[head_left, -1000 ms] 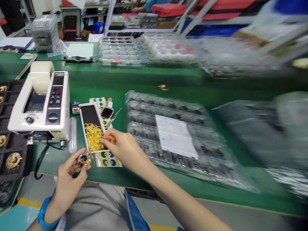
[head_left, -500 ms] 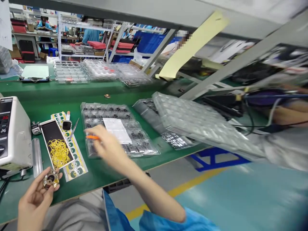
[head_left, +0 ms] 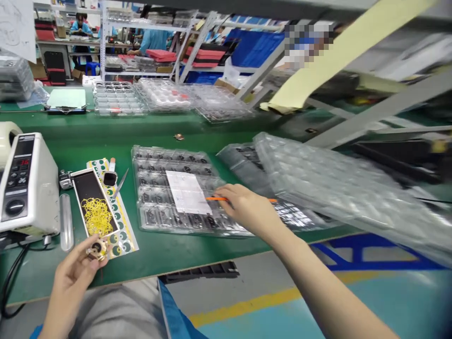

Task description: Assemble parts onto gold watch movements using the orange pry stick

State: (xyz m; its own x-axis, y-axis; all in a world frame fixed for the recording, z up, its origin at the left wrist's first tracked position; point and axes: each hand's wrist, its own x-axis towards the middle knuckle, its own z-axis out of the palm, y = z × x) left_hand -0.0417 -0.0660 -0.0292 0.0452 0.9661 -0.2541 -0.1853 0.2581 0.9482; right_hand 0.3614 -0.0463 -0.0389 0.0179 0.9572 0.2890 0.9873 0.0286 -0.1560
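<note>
Near the bench's front edge, my left hand [head_left: 79,270] grips a small round metal part [head_left: 98,249] between thumb and fingers. My right hand [head_left: 243,205] has its fingers closed on a thin orange tool [head_left: 217,198], over the right side of a clear compartment tray [head_left: 151,181] with dark parts. A white paper sheet [head_left: 187,192] lies on that tray, left of the orange tool's tip. Yellow rings [head_left: 95,216] fill the lower part of a narrow box [head_left: 84,183], which rests on a sheet of green and yellow stickers [head_left: 125,235]. Tweezers [head_left: 121,182] lie beside the box.
A white device with a red display [head_left: 31,183] stands at the left, beside a clear tube [head_left: 66,221]. Stacked plastic trays [head_left: 318,179] jut over the bench's right side. More trays [head_left: 118,99] sit on the back ledge. A yellow strip [head_left: 318,66] hangs at upper right. People sit farther back.
My right hand has moved right across the compartment tray with the orange tool. My left hand still holds the round part. The whole view has shifted.
</note>
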